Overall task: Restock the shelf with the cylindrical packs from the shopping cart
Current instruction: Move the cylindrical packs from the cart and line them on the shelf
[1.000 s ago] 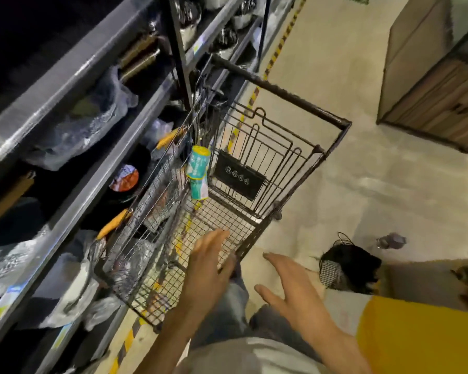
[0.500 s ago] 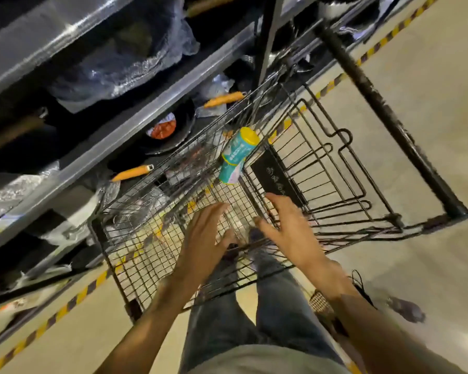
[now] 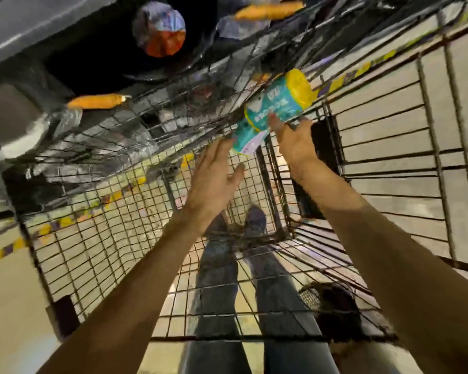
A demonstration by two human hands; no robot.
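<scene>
Your right hand [image 3: 295, 139] has its fingertips [image 3: 277, 122] on the side of the teal cylindrical pack [image 3: 270, 112], curled onto it from the right, though the blur makes it hard to say how firmly they've got it. The pack is tilted, yellow cap [image 3: 299, 85] pointing up and away from your fingers, lower end angled down toward your left hand [image 3: 214, 176]. That left hand is spread out flat with fingers straight, holding nothing, its fingertips just below and left of the pack's bottom end, looks close but I can't tell if it's actually touching

Both hands are reaching down inside the wire shopping cart [image 3: 97, 238], and the pack sits up against the cart's far mesh wall, right past your fingers. Just right of your right hand there's a dark panel [image 3: 324, 147] on the cart's end grid. Beyond the mesh, further out from your fingers, is the dark shelf [image 3: 25, 28] with a couple of orange handles [image 3: 97, 101] poking out and a round orange and blue label [image 3: 160, 28]. Below your wrists you can see your jeans [image 3: 216, 279] through the cart floor, and a dark basket-like thing [image 3: 333, 306] sits on the floor under your right forearm
</scene>
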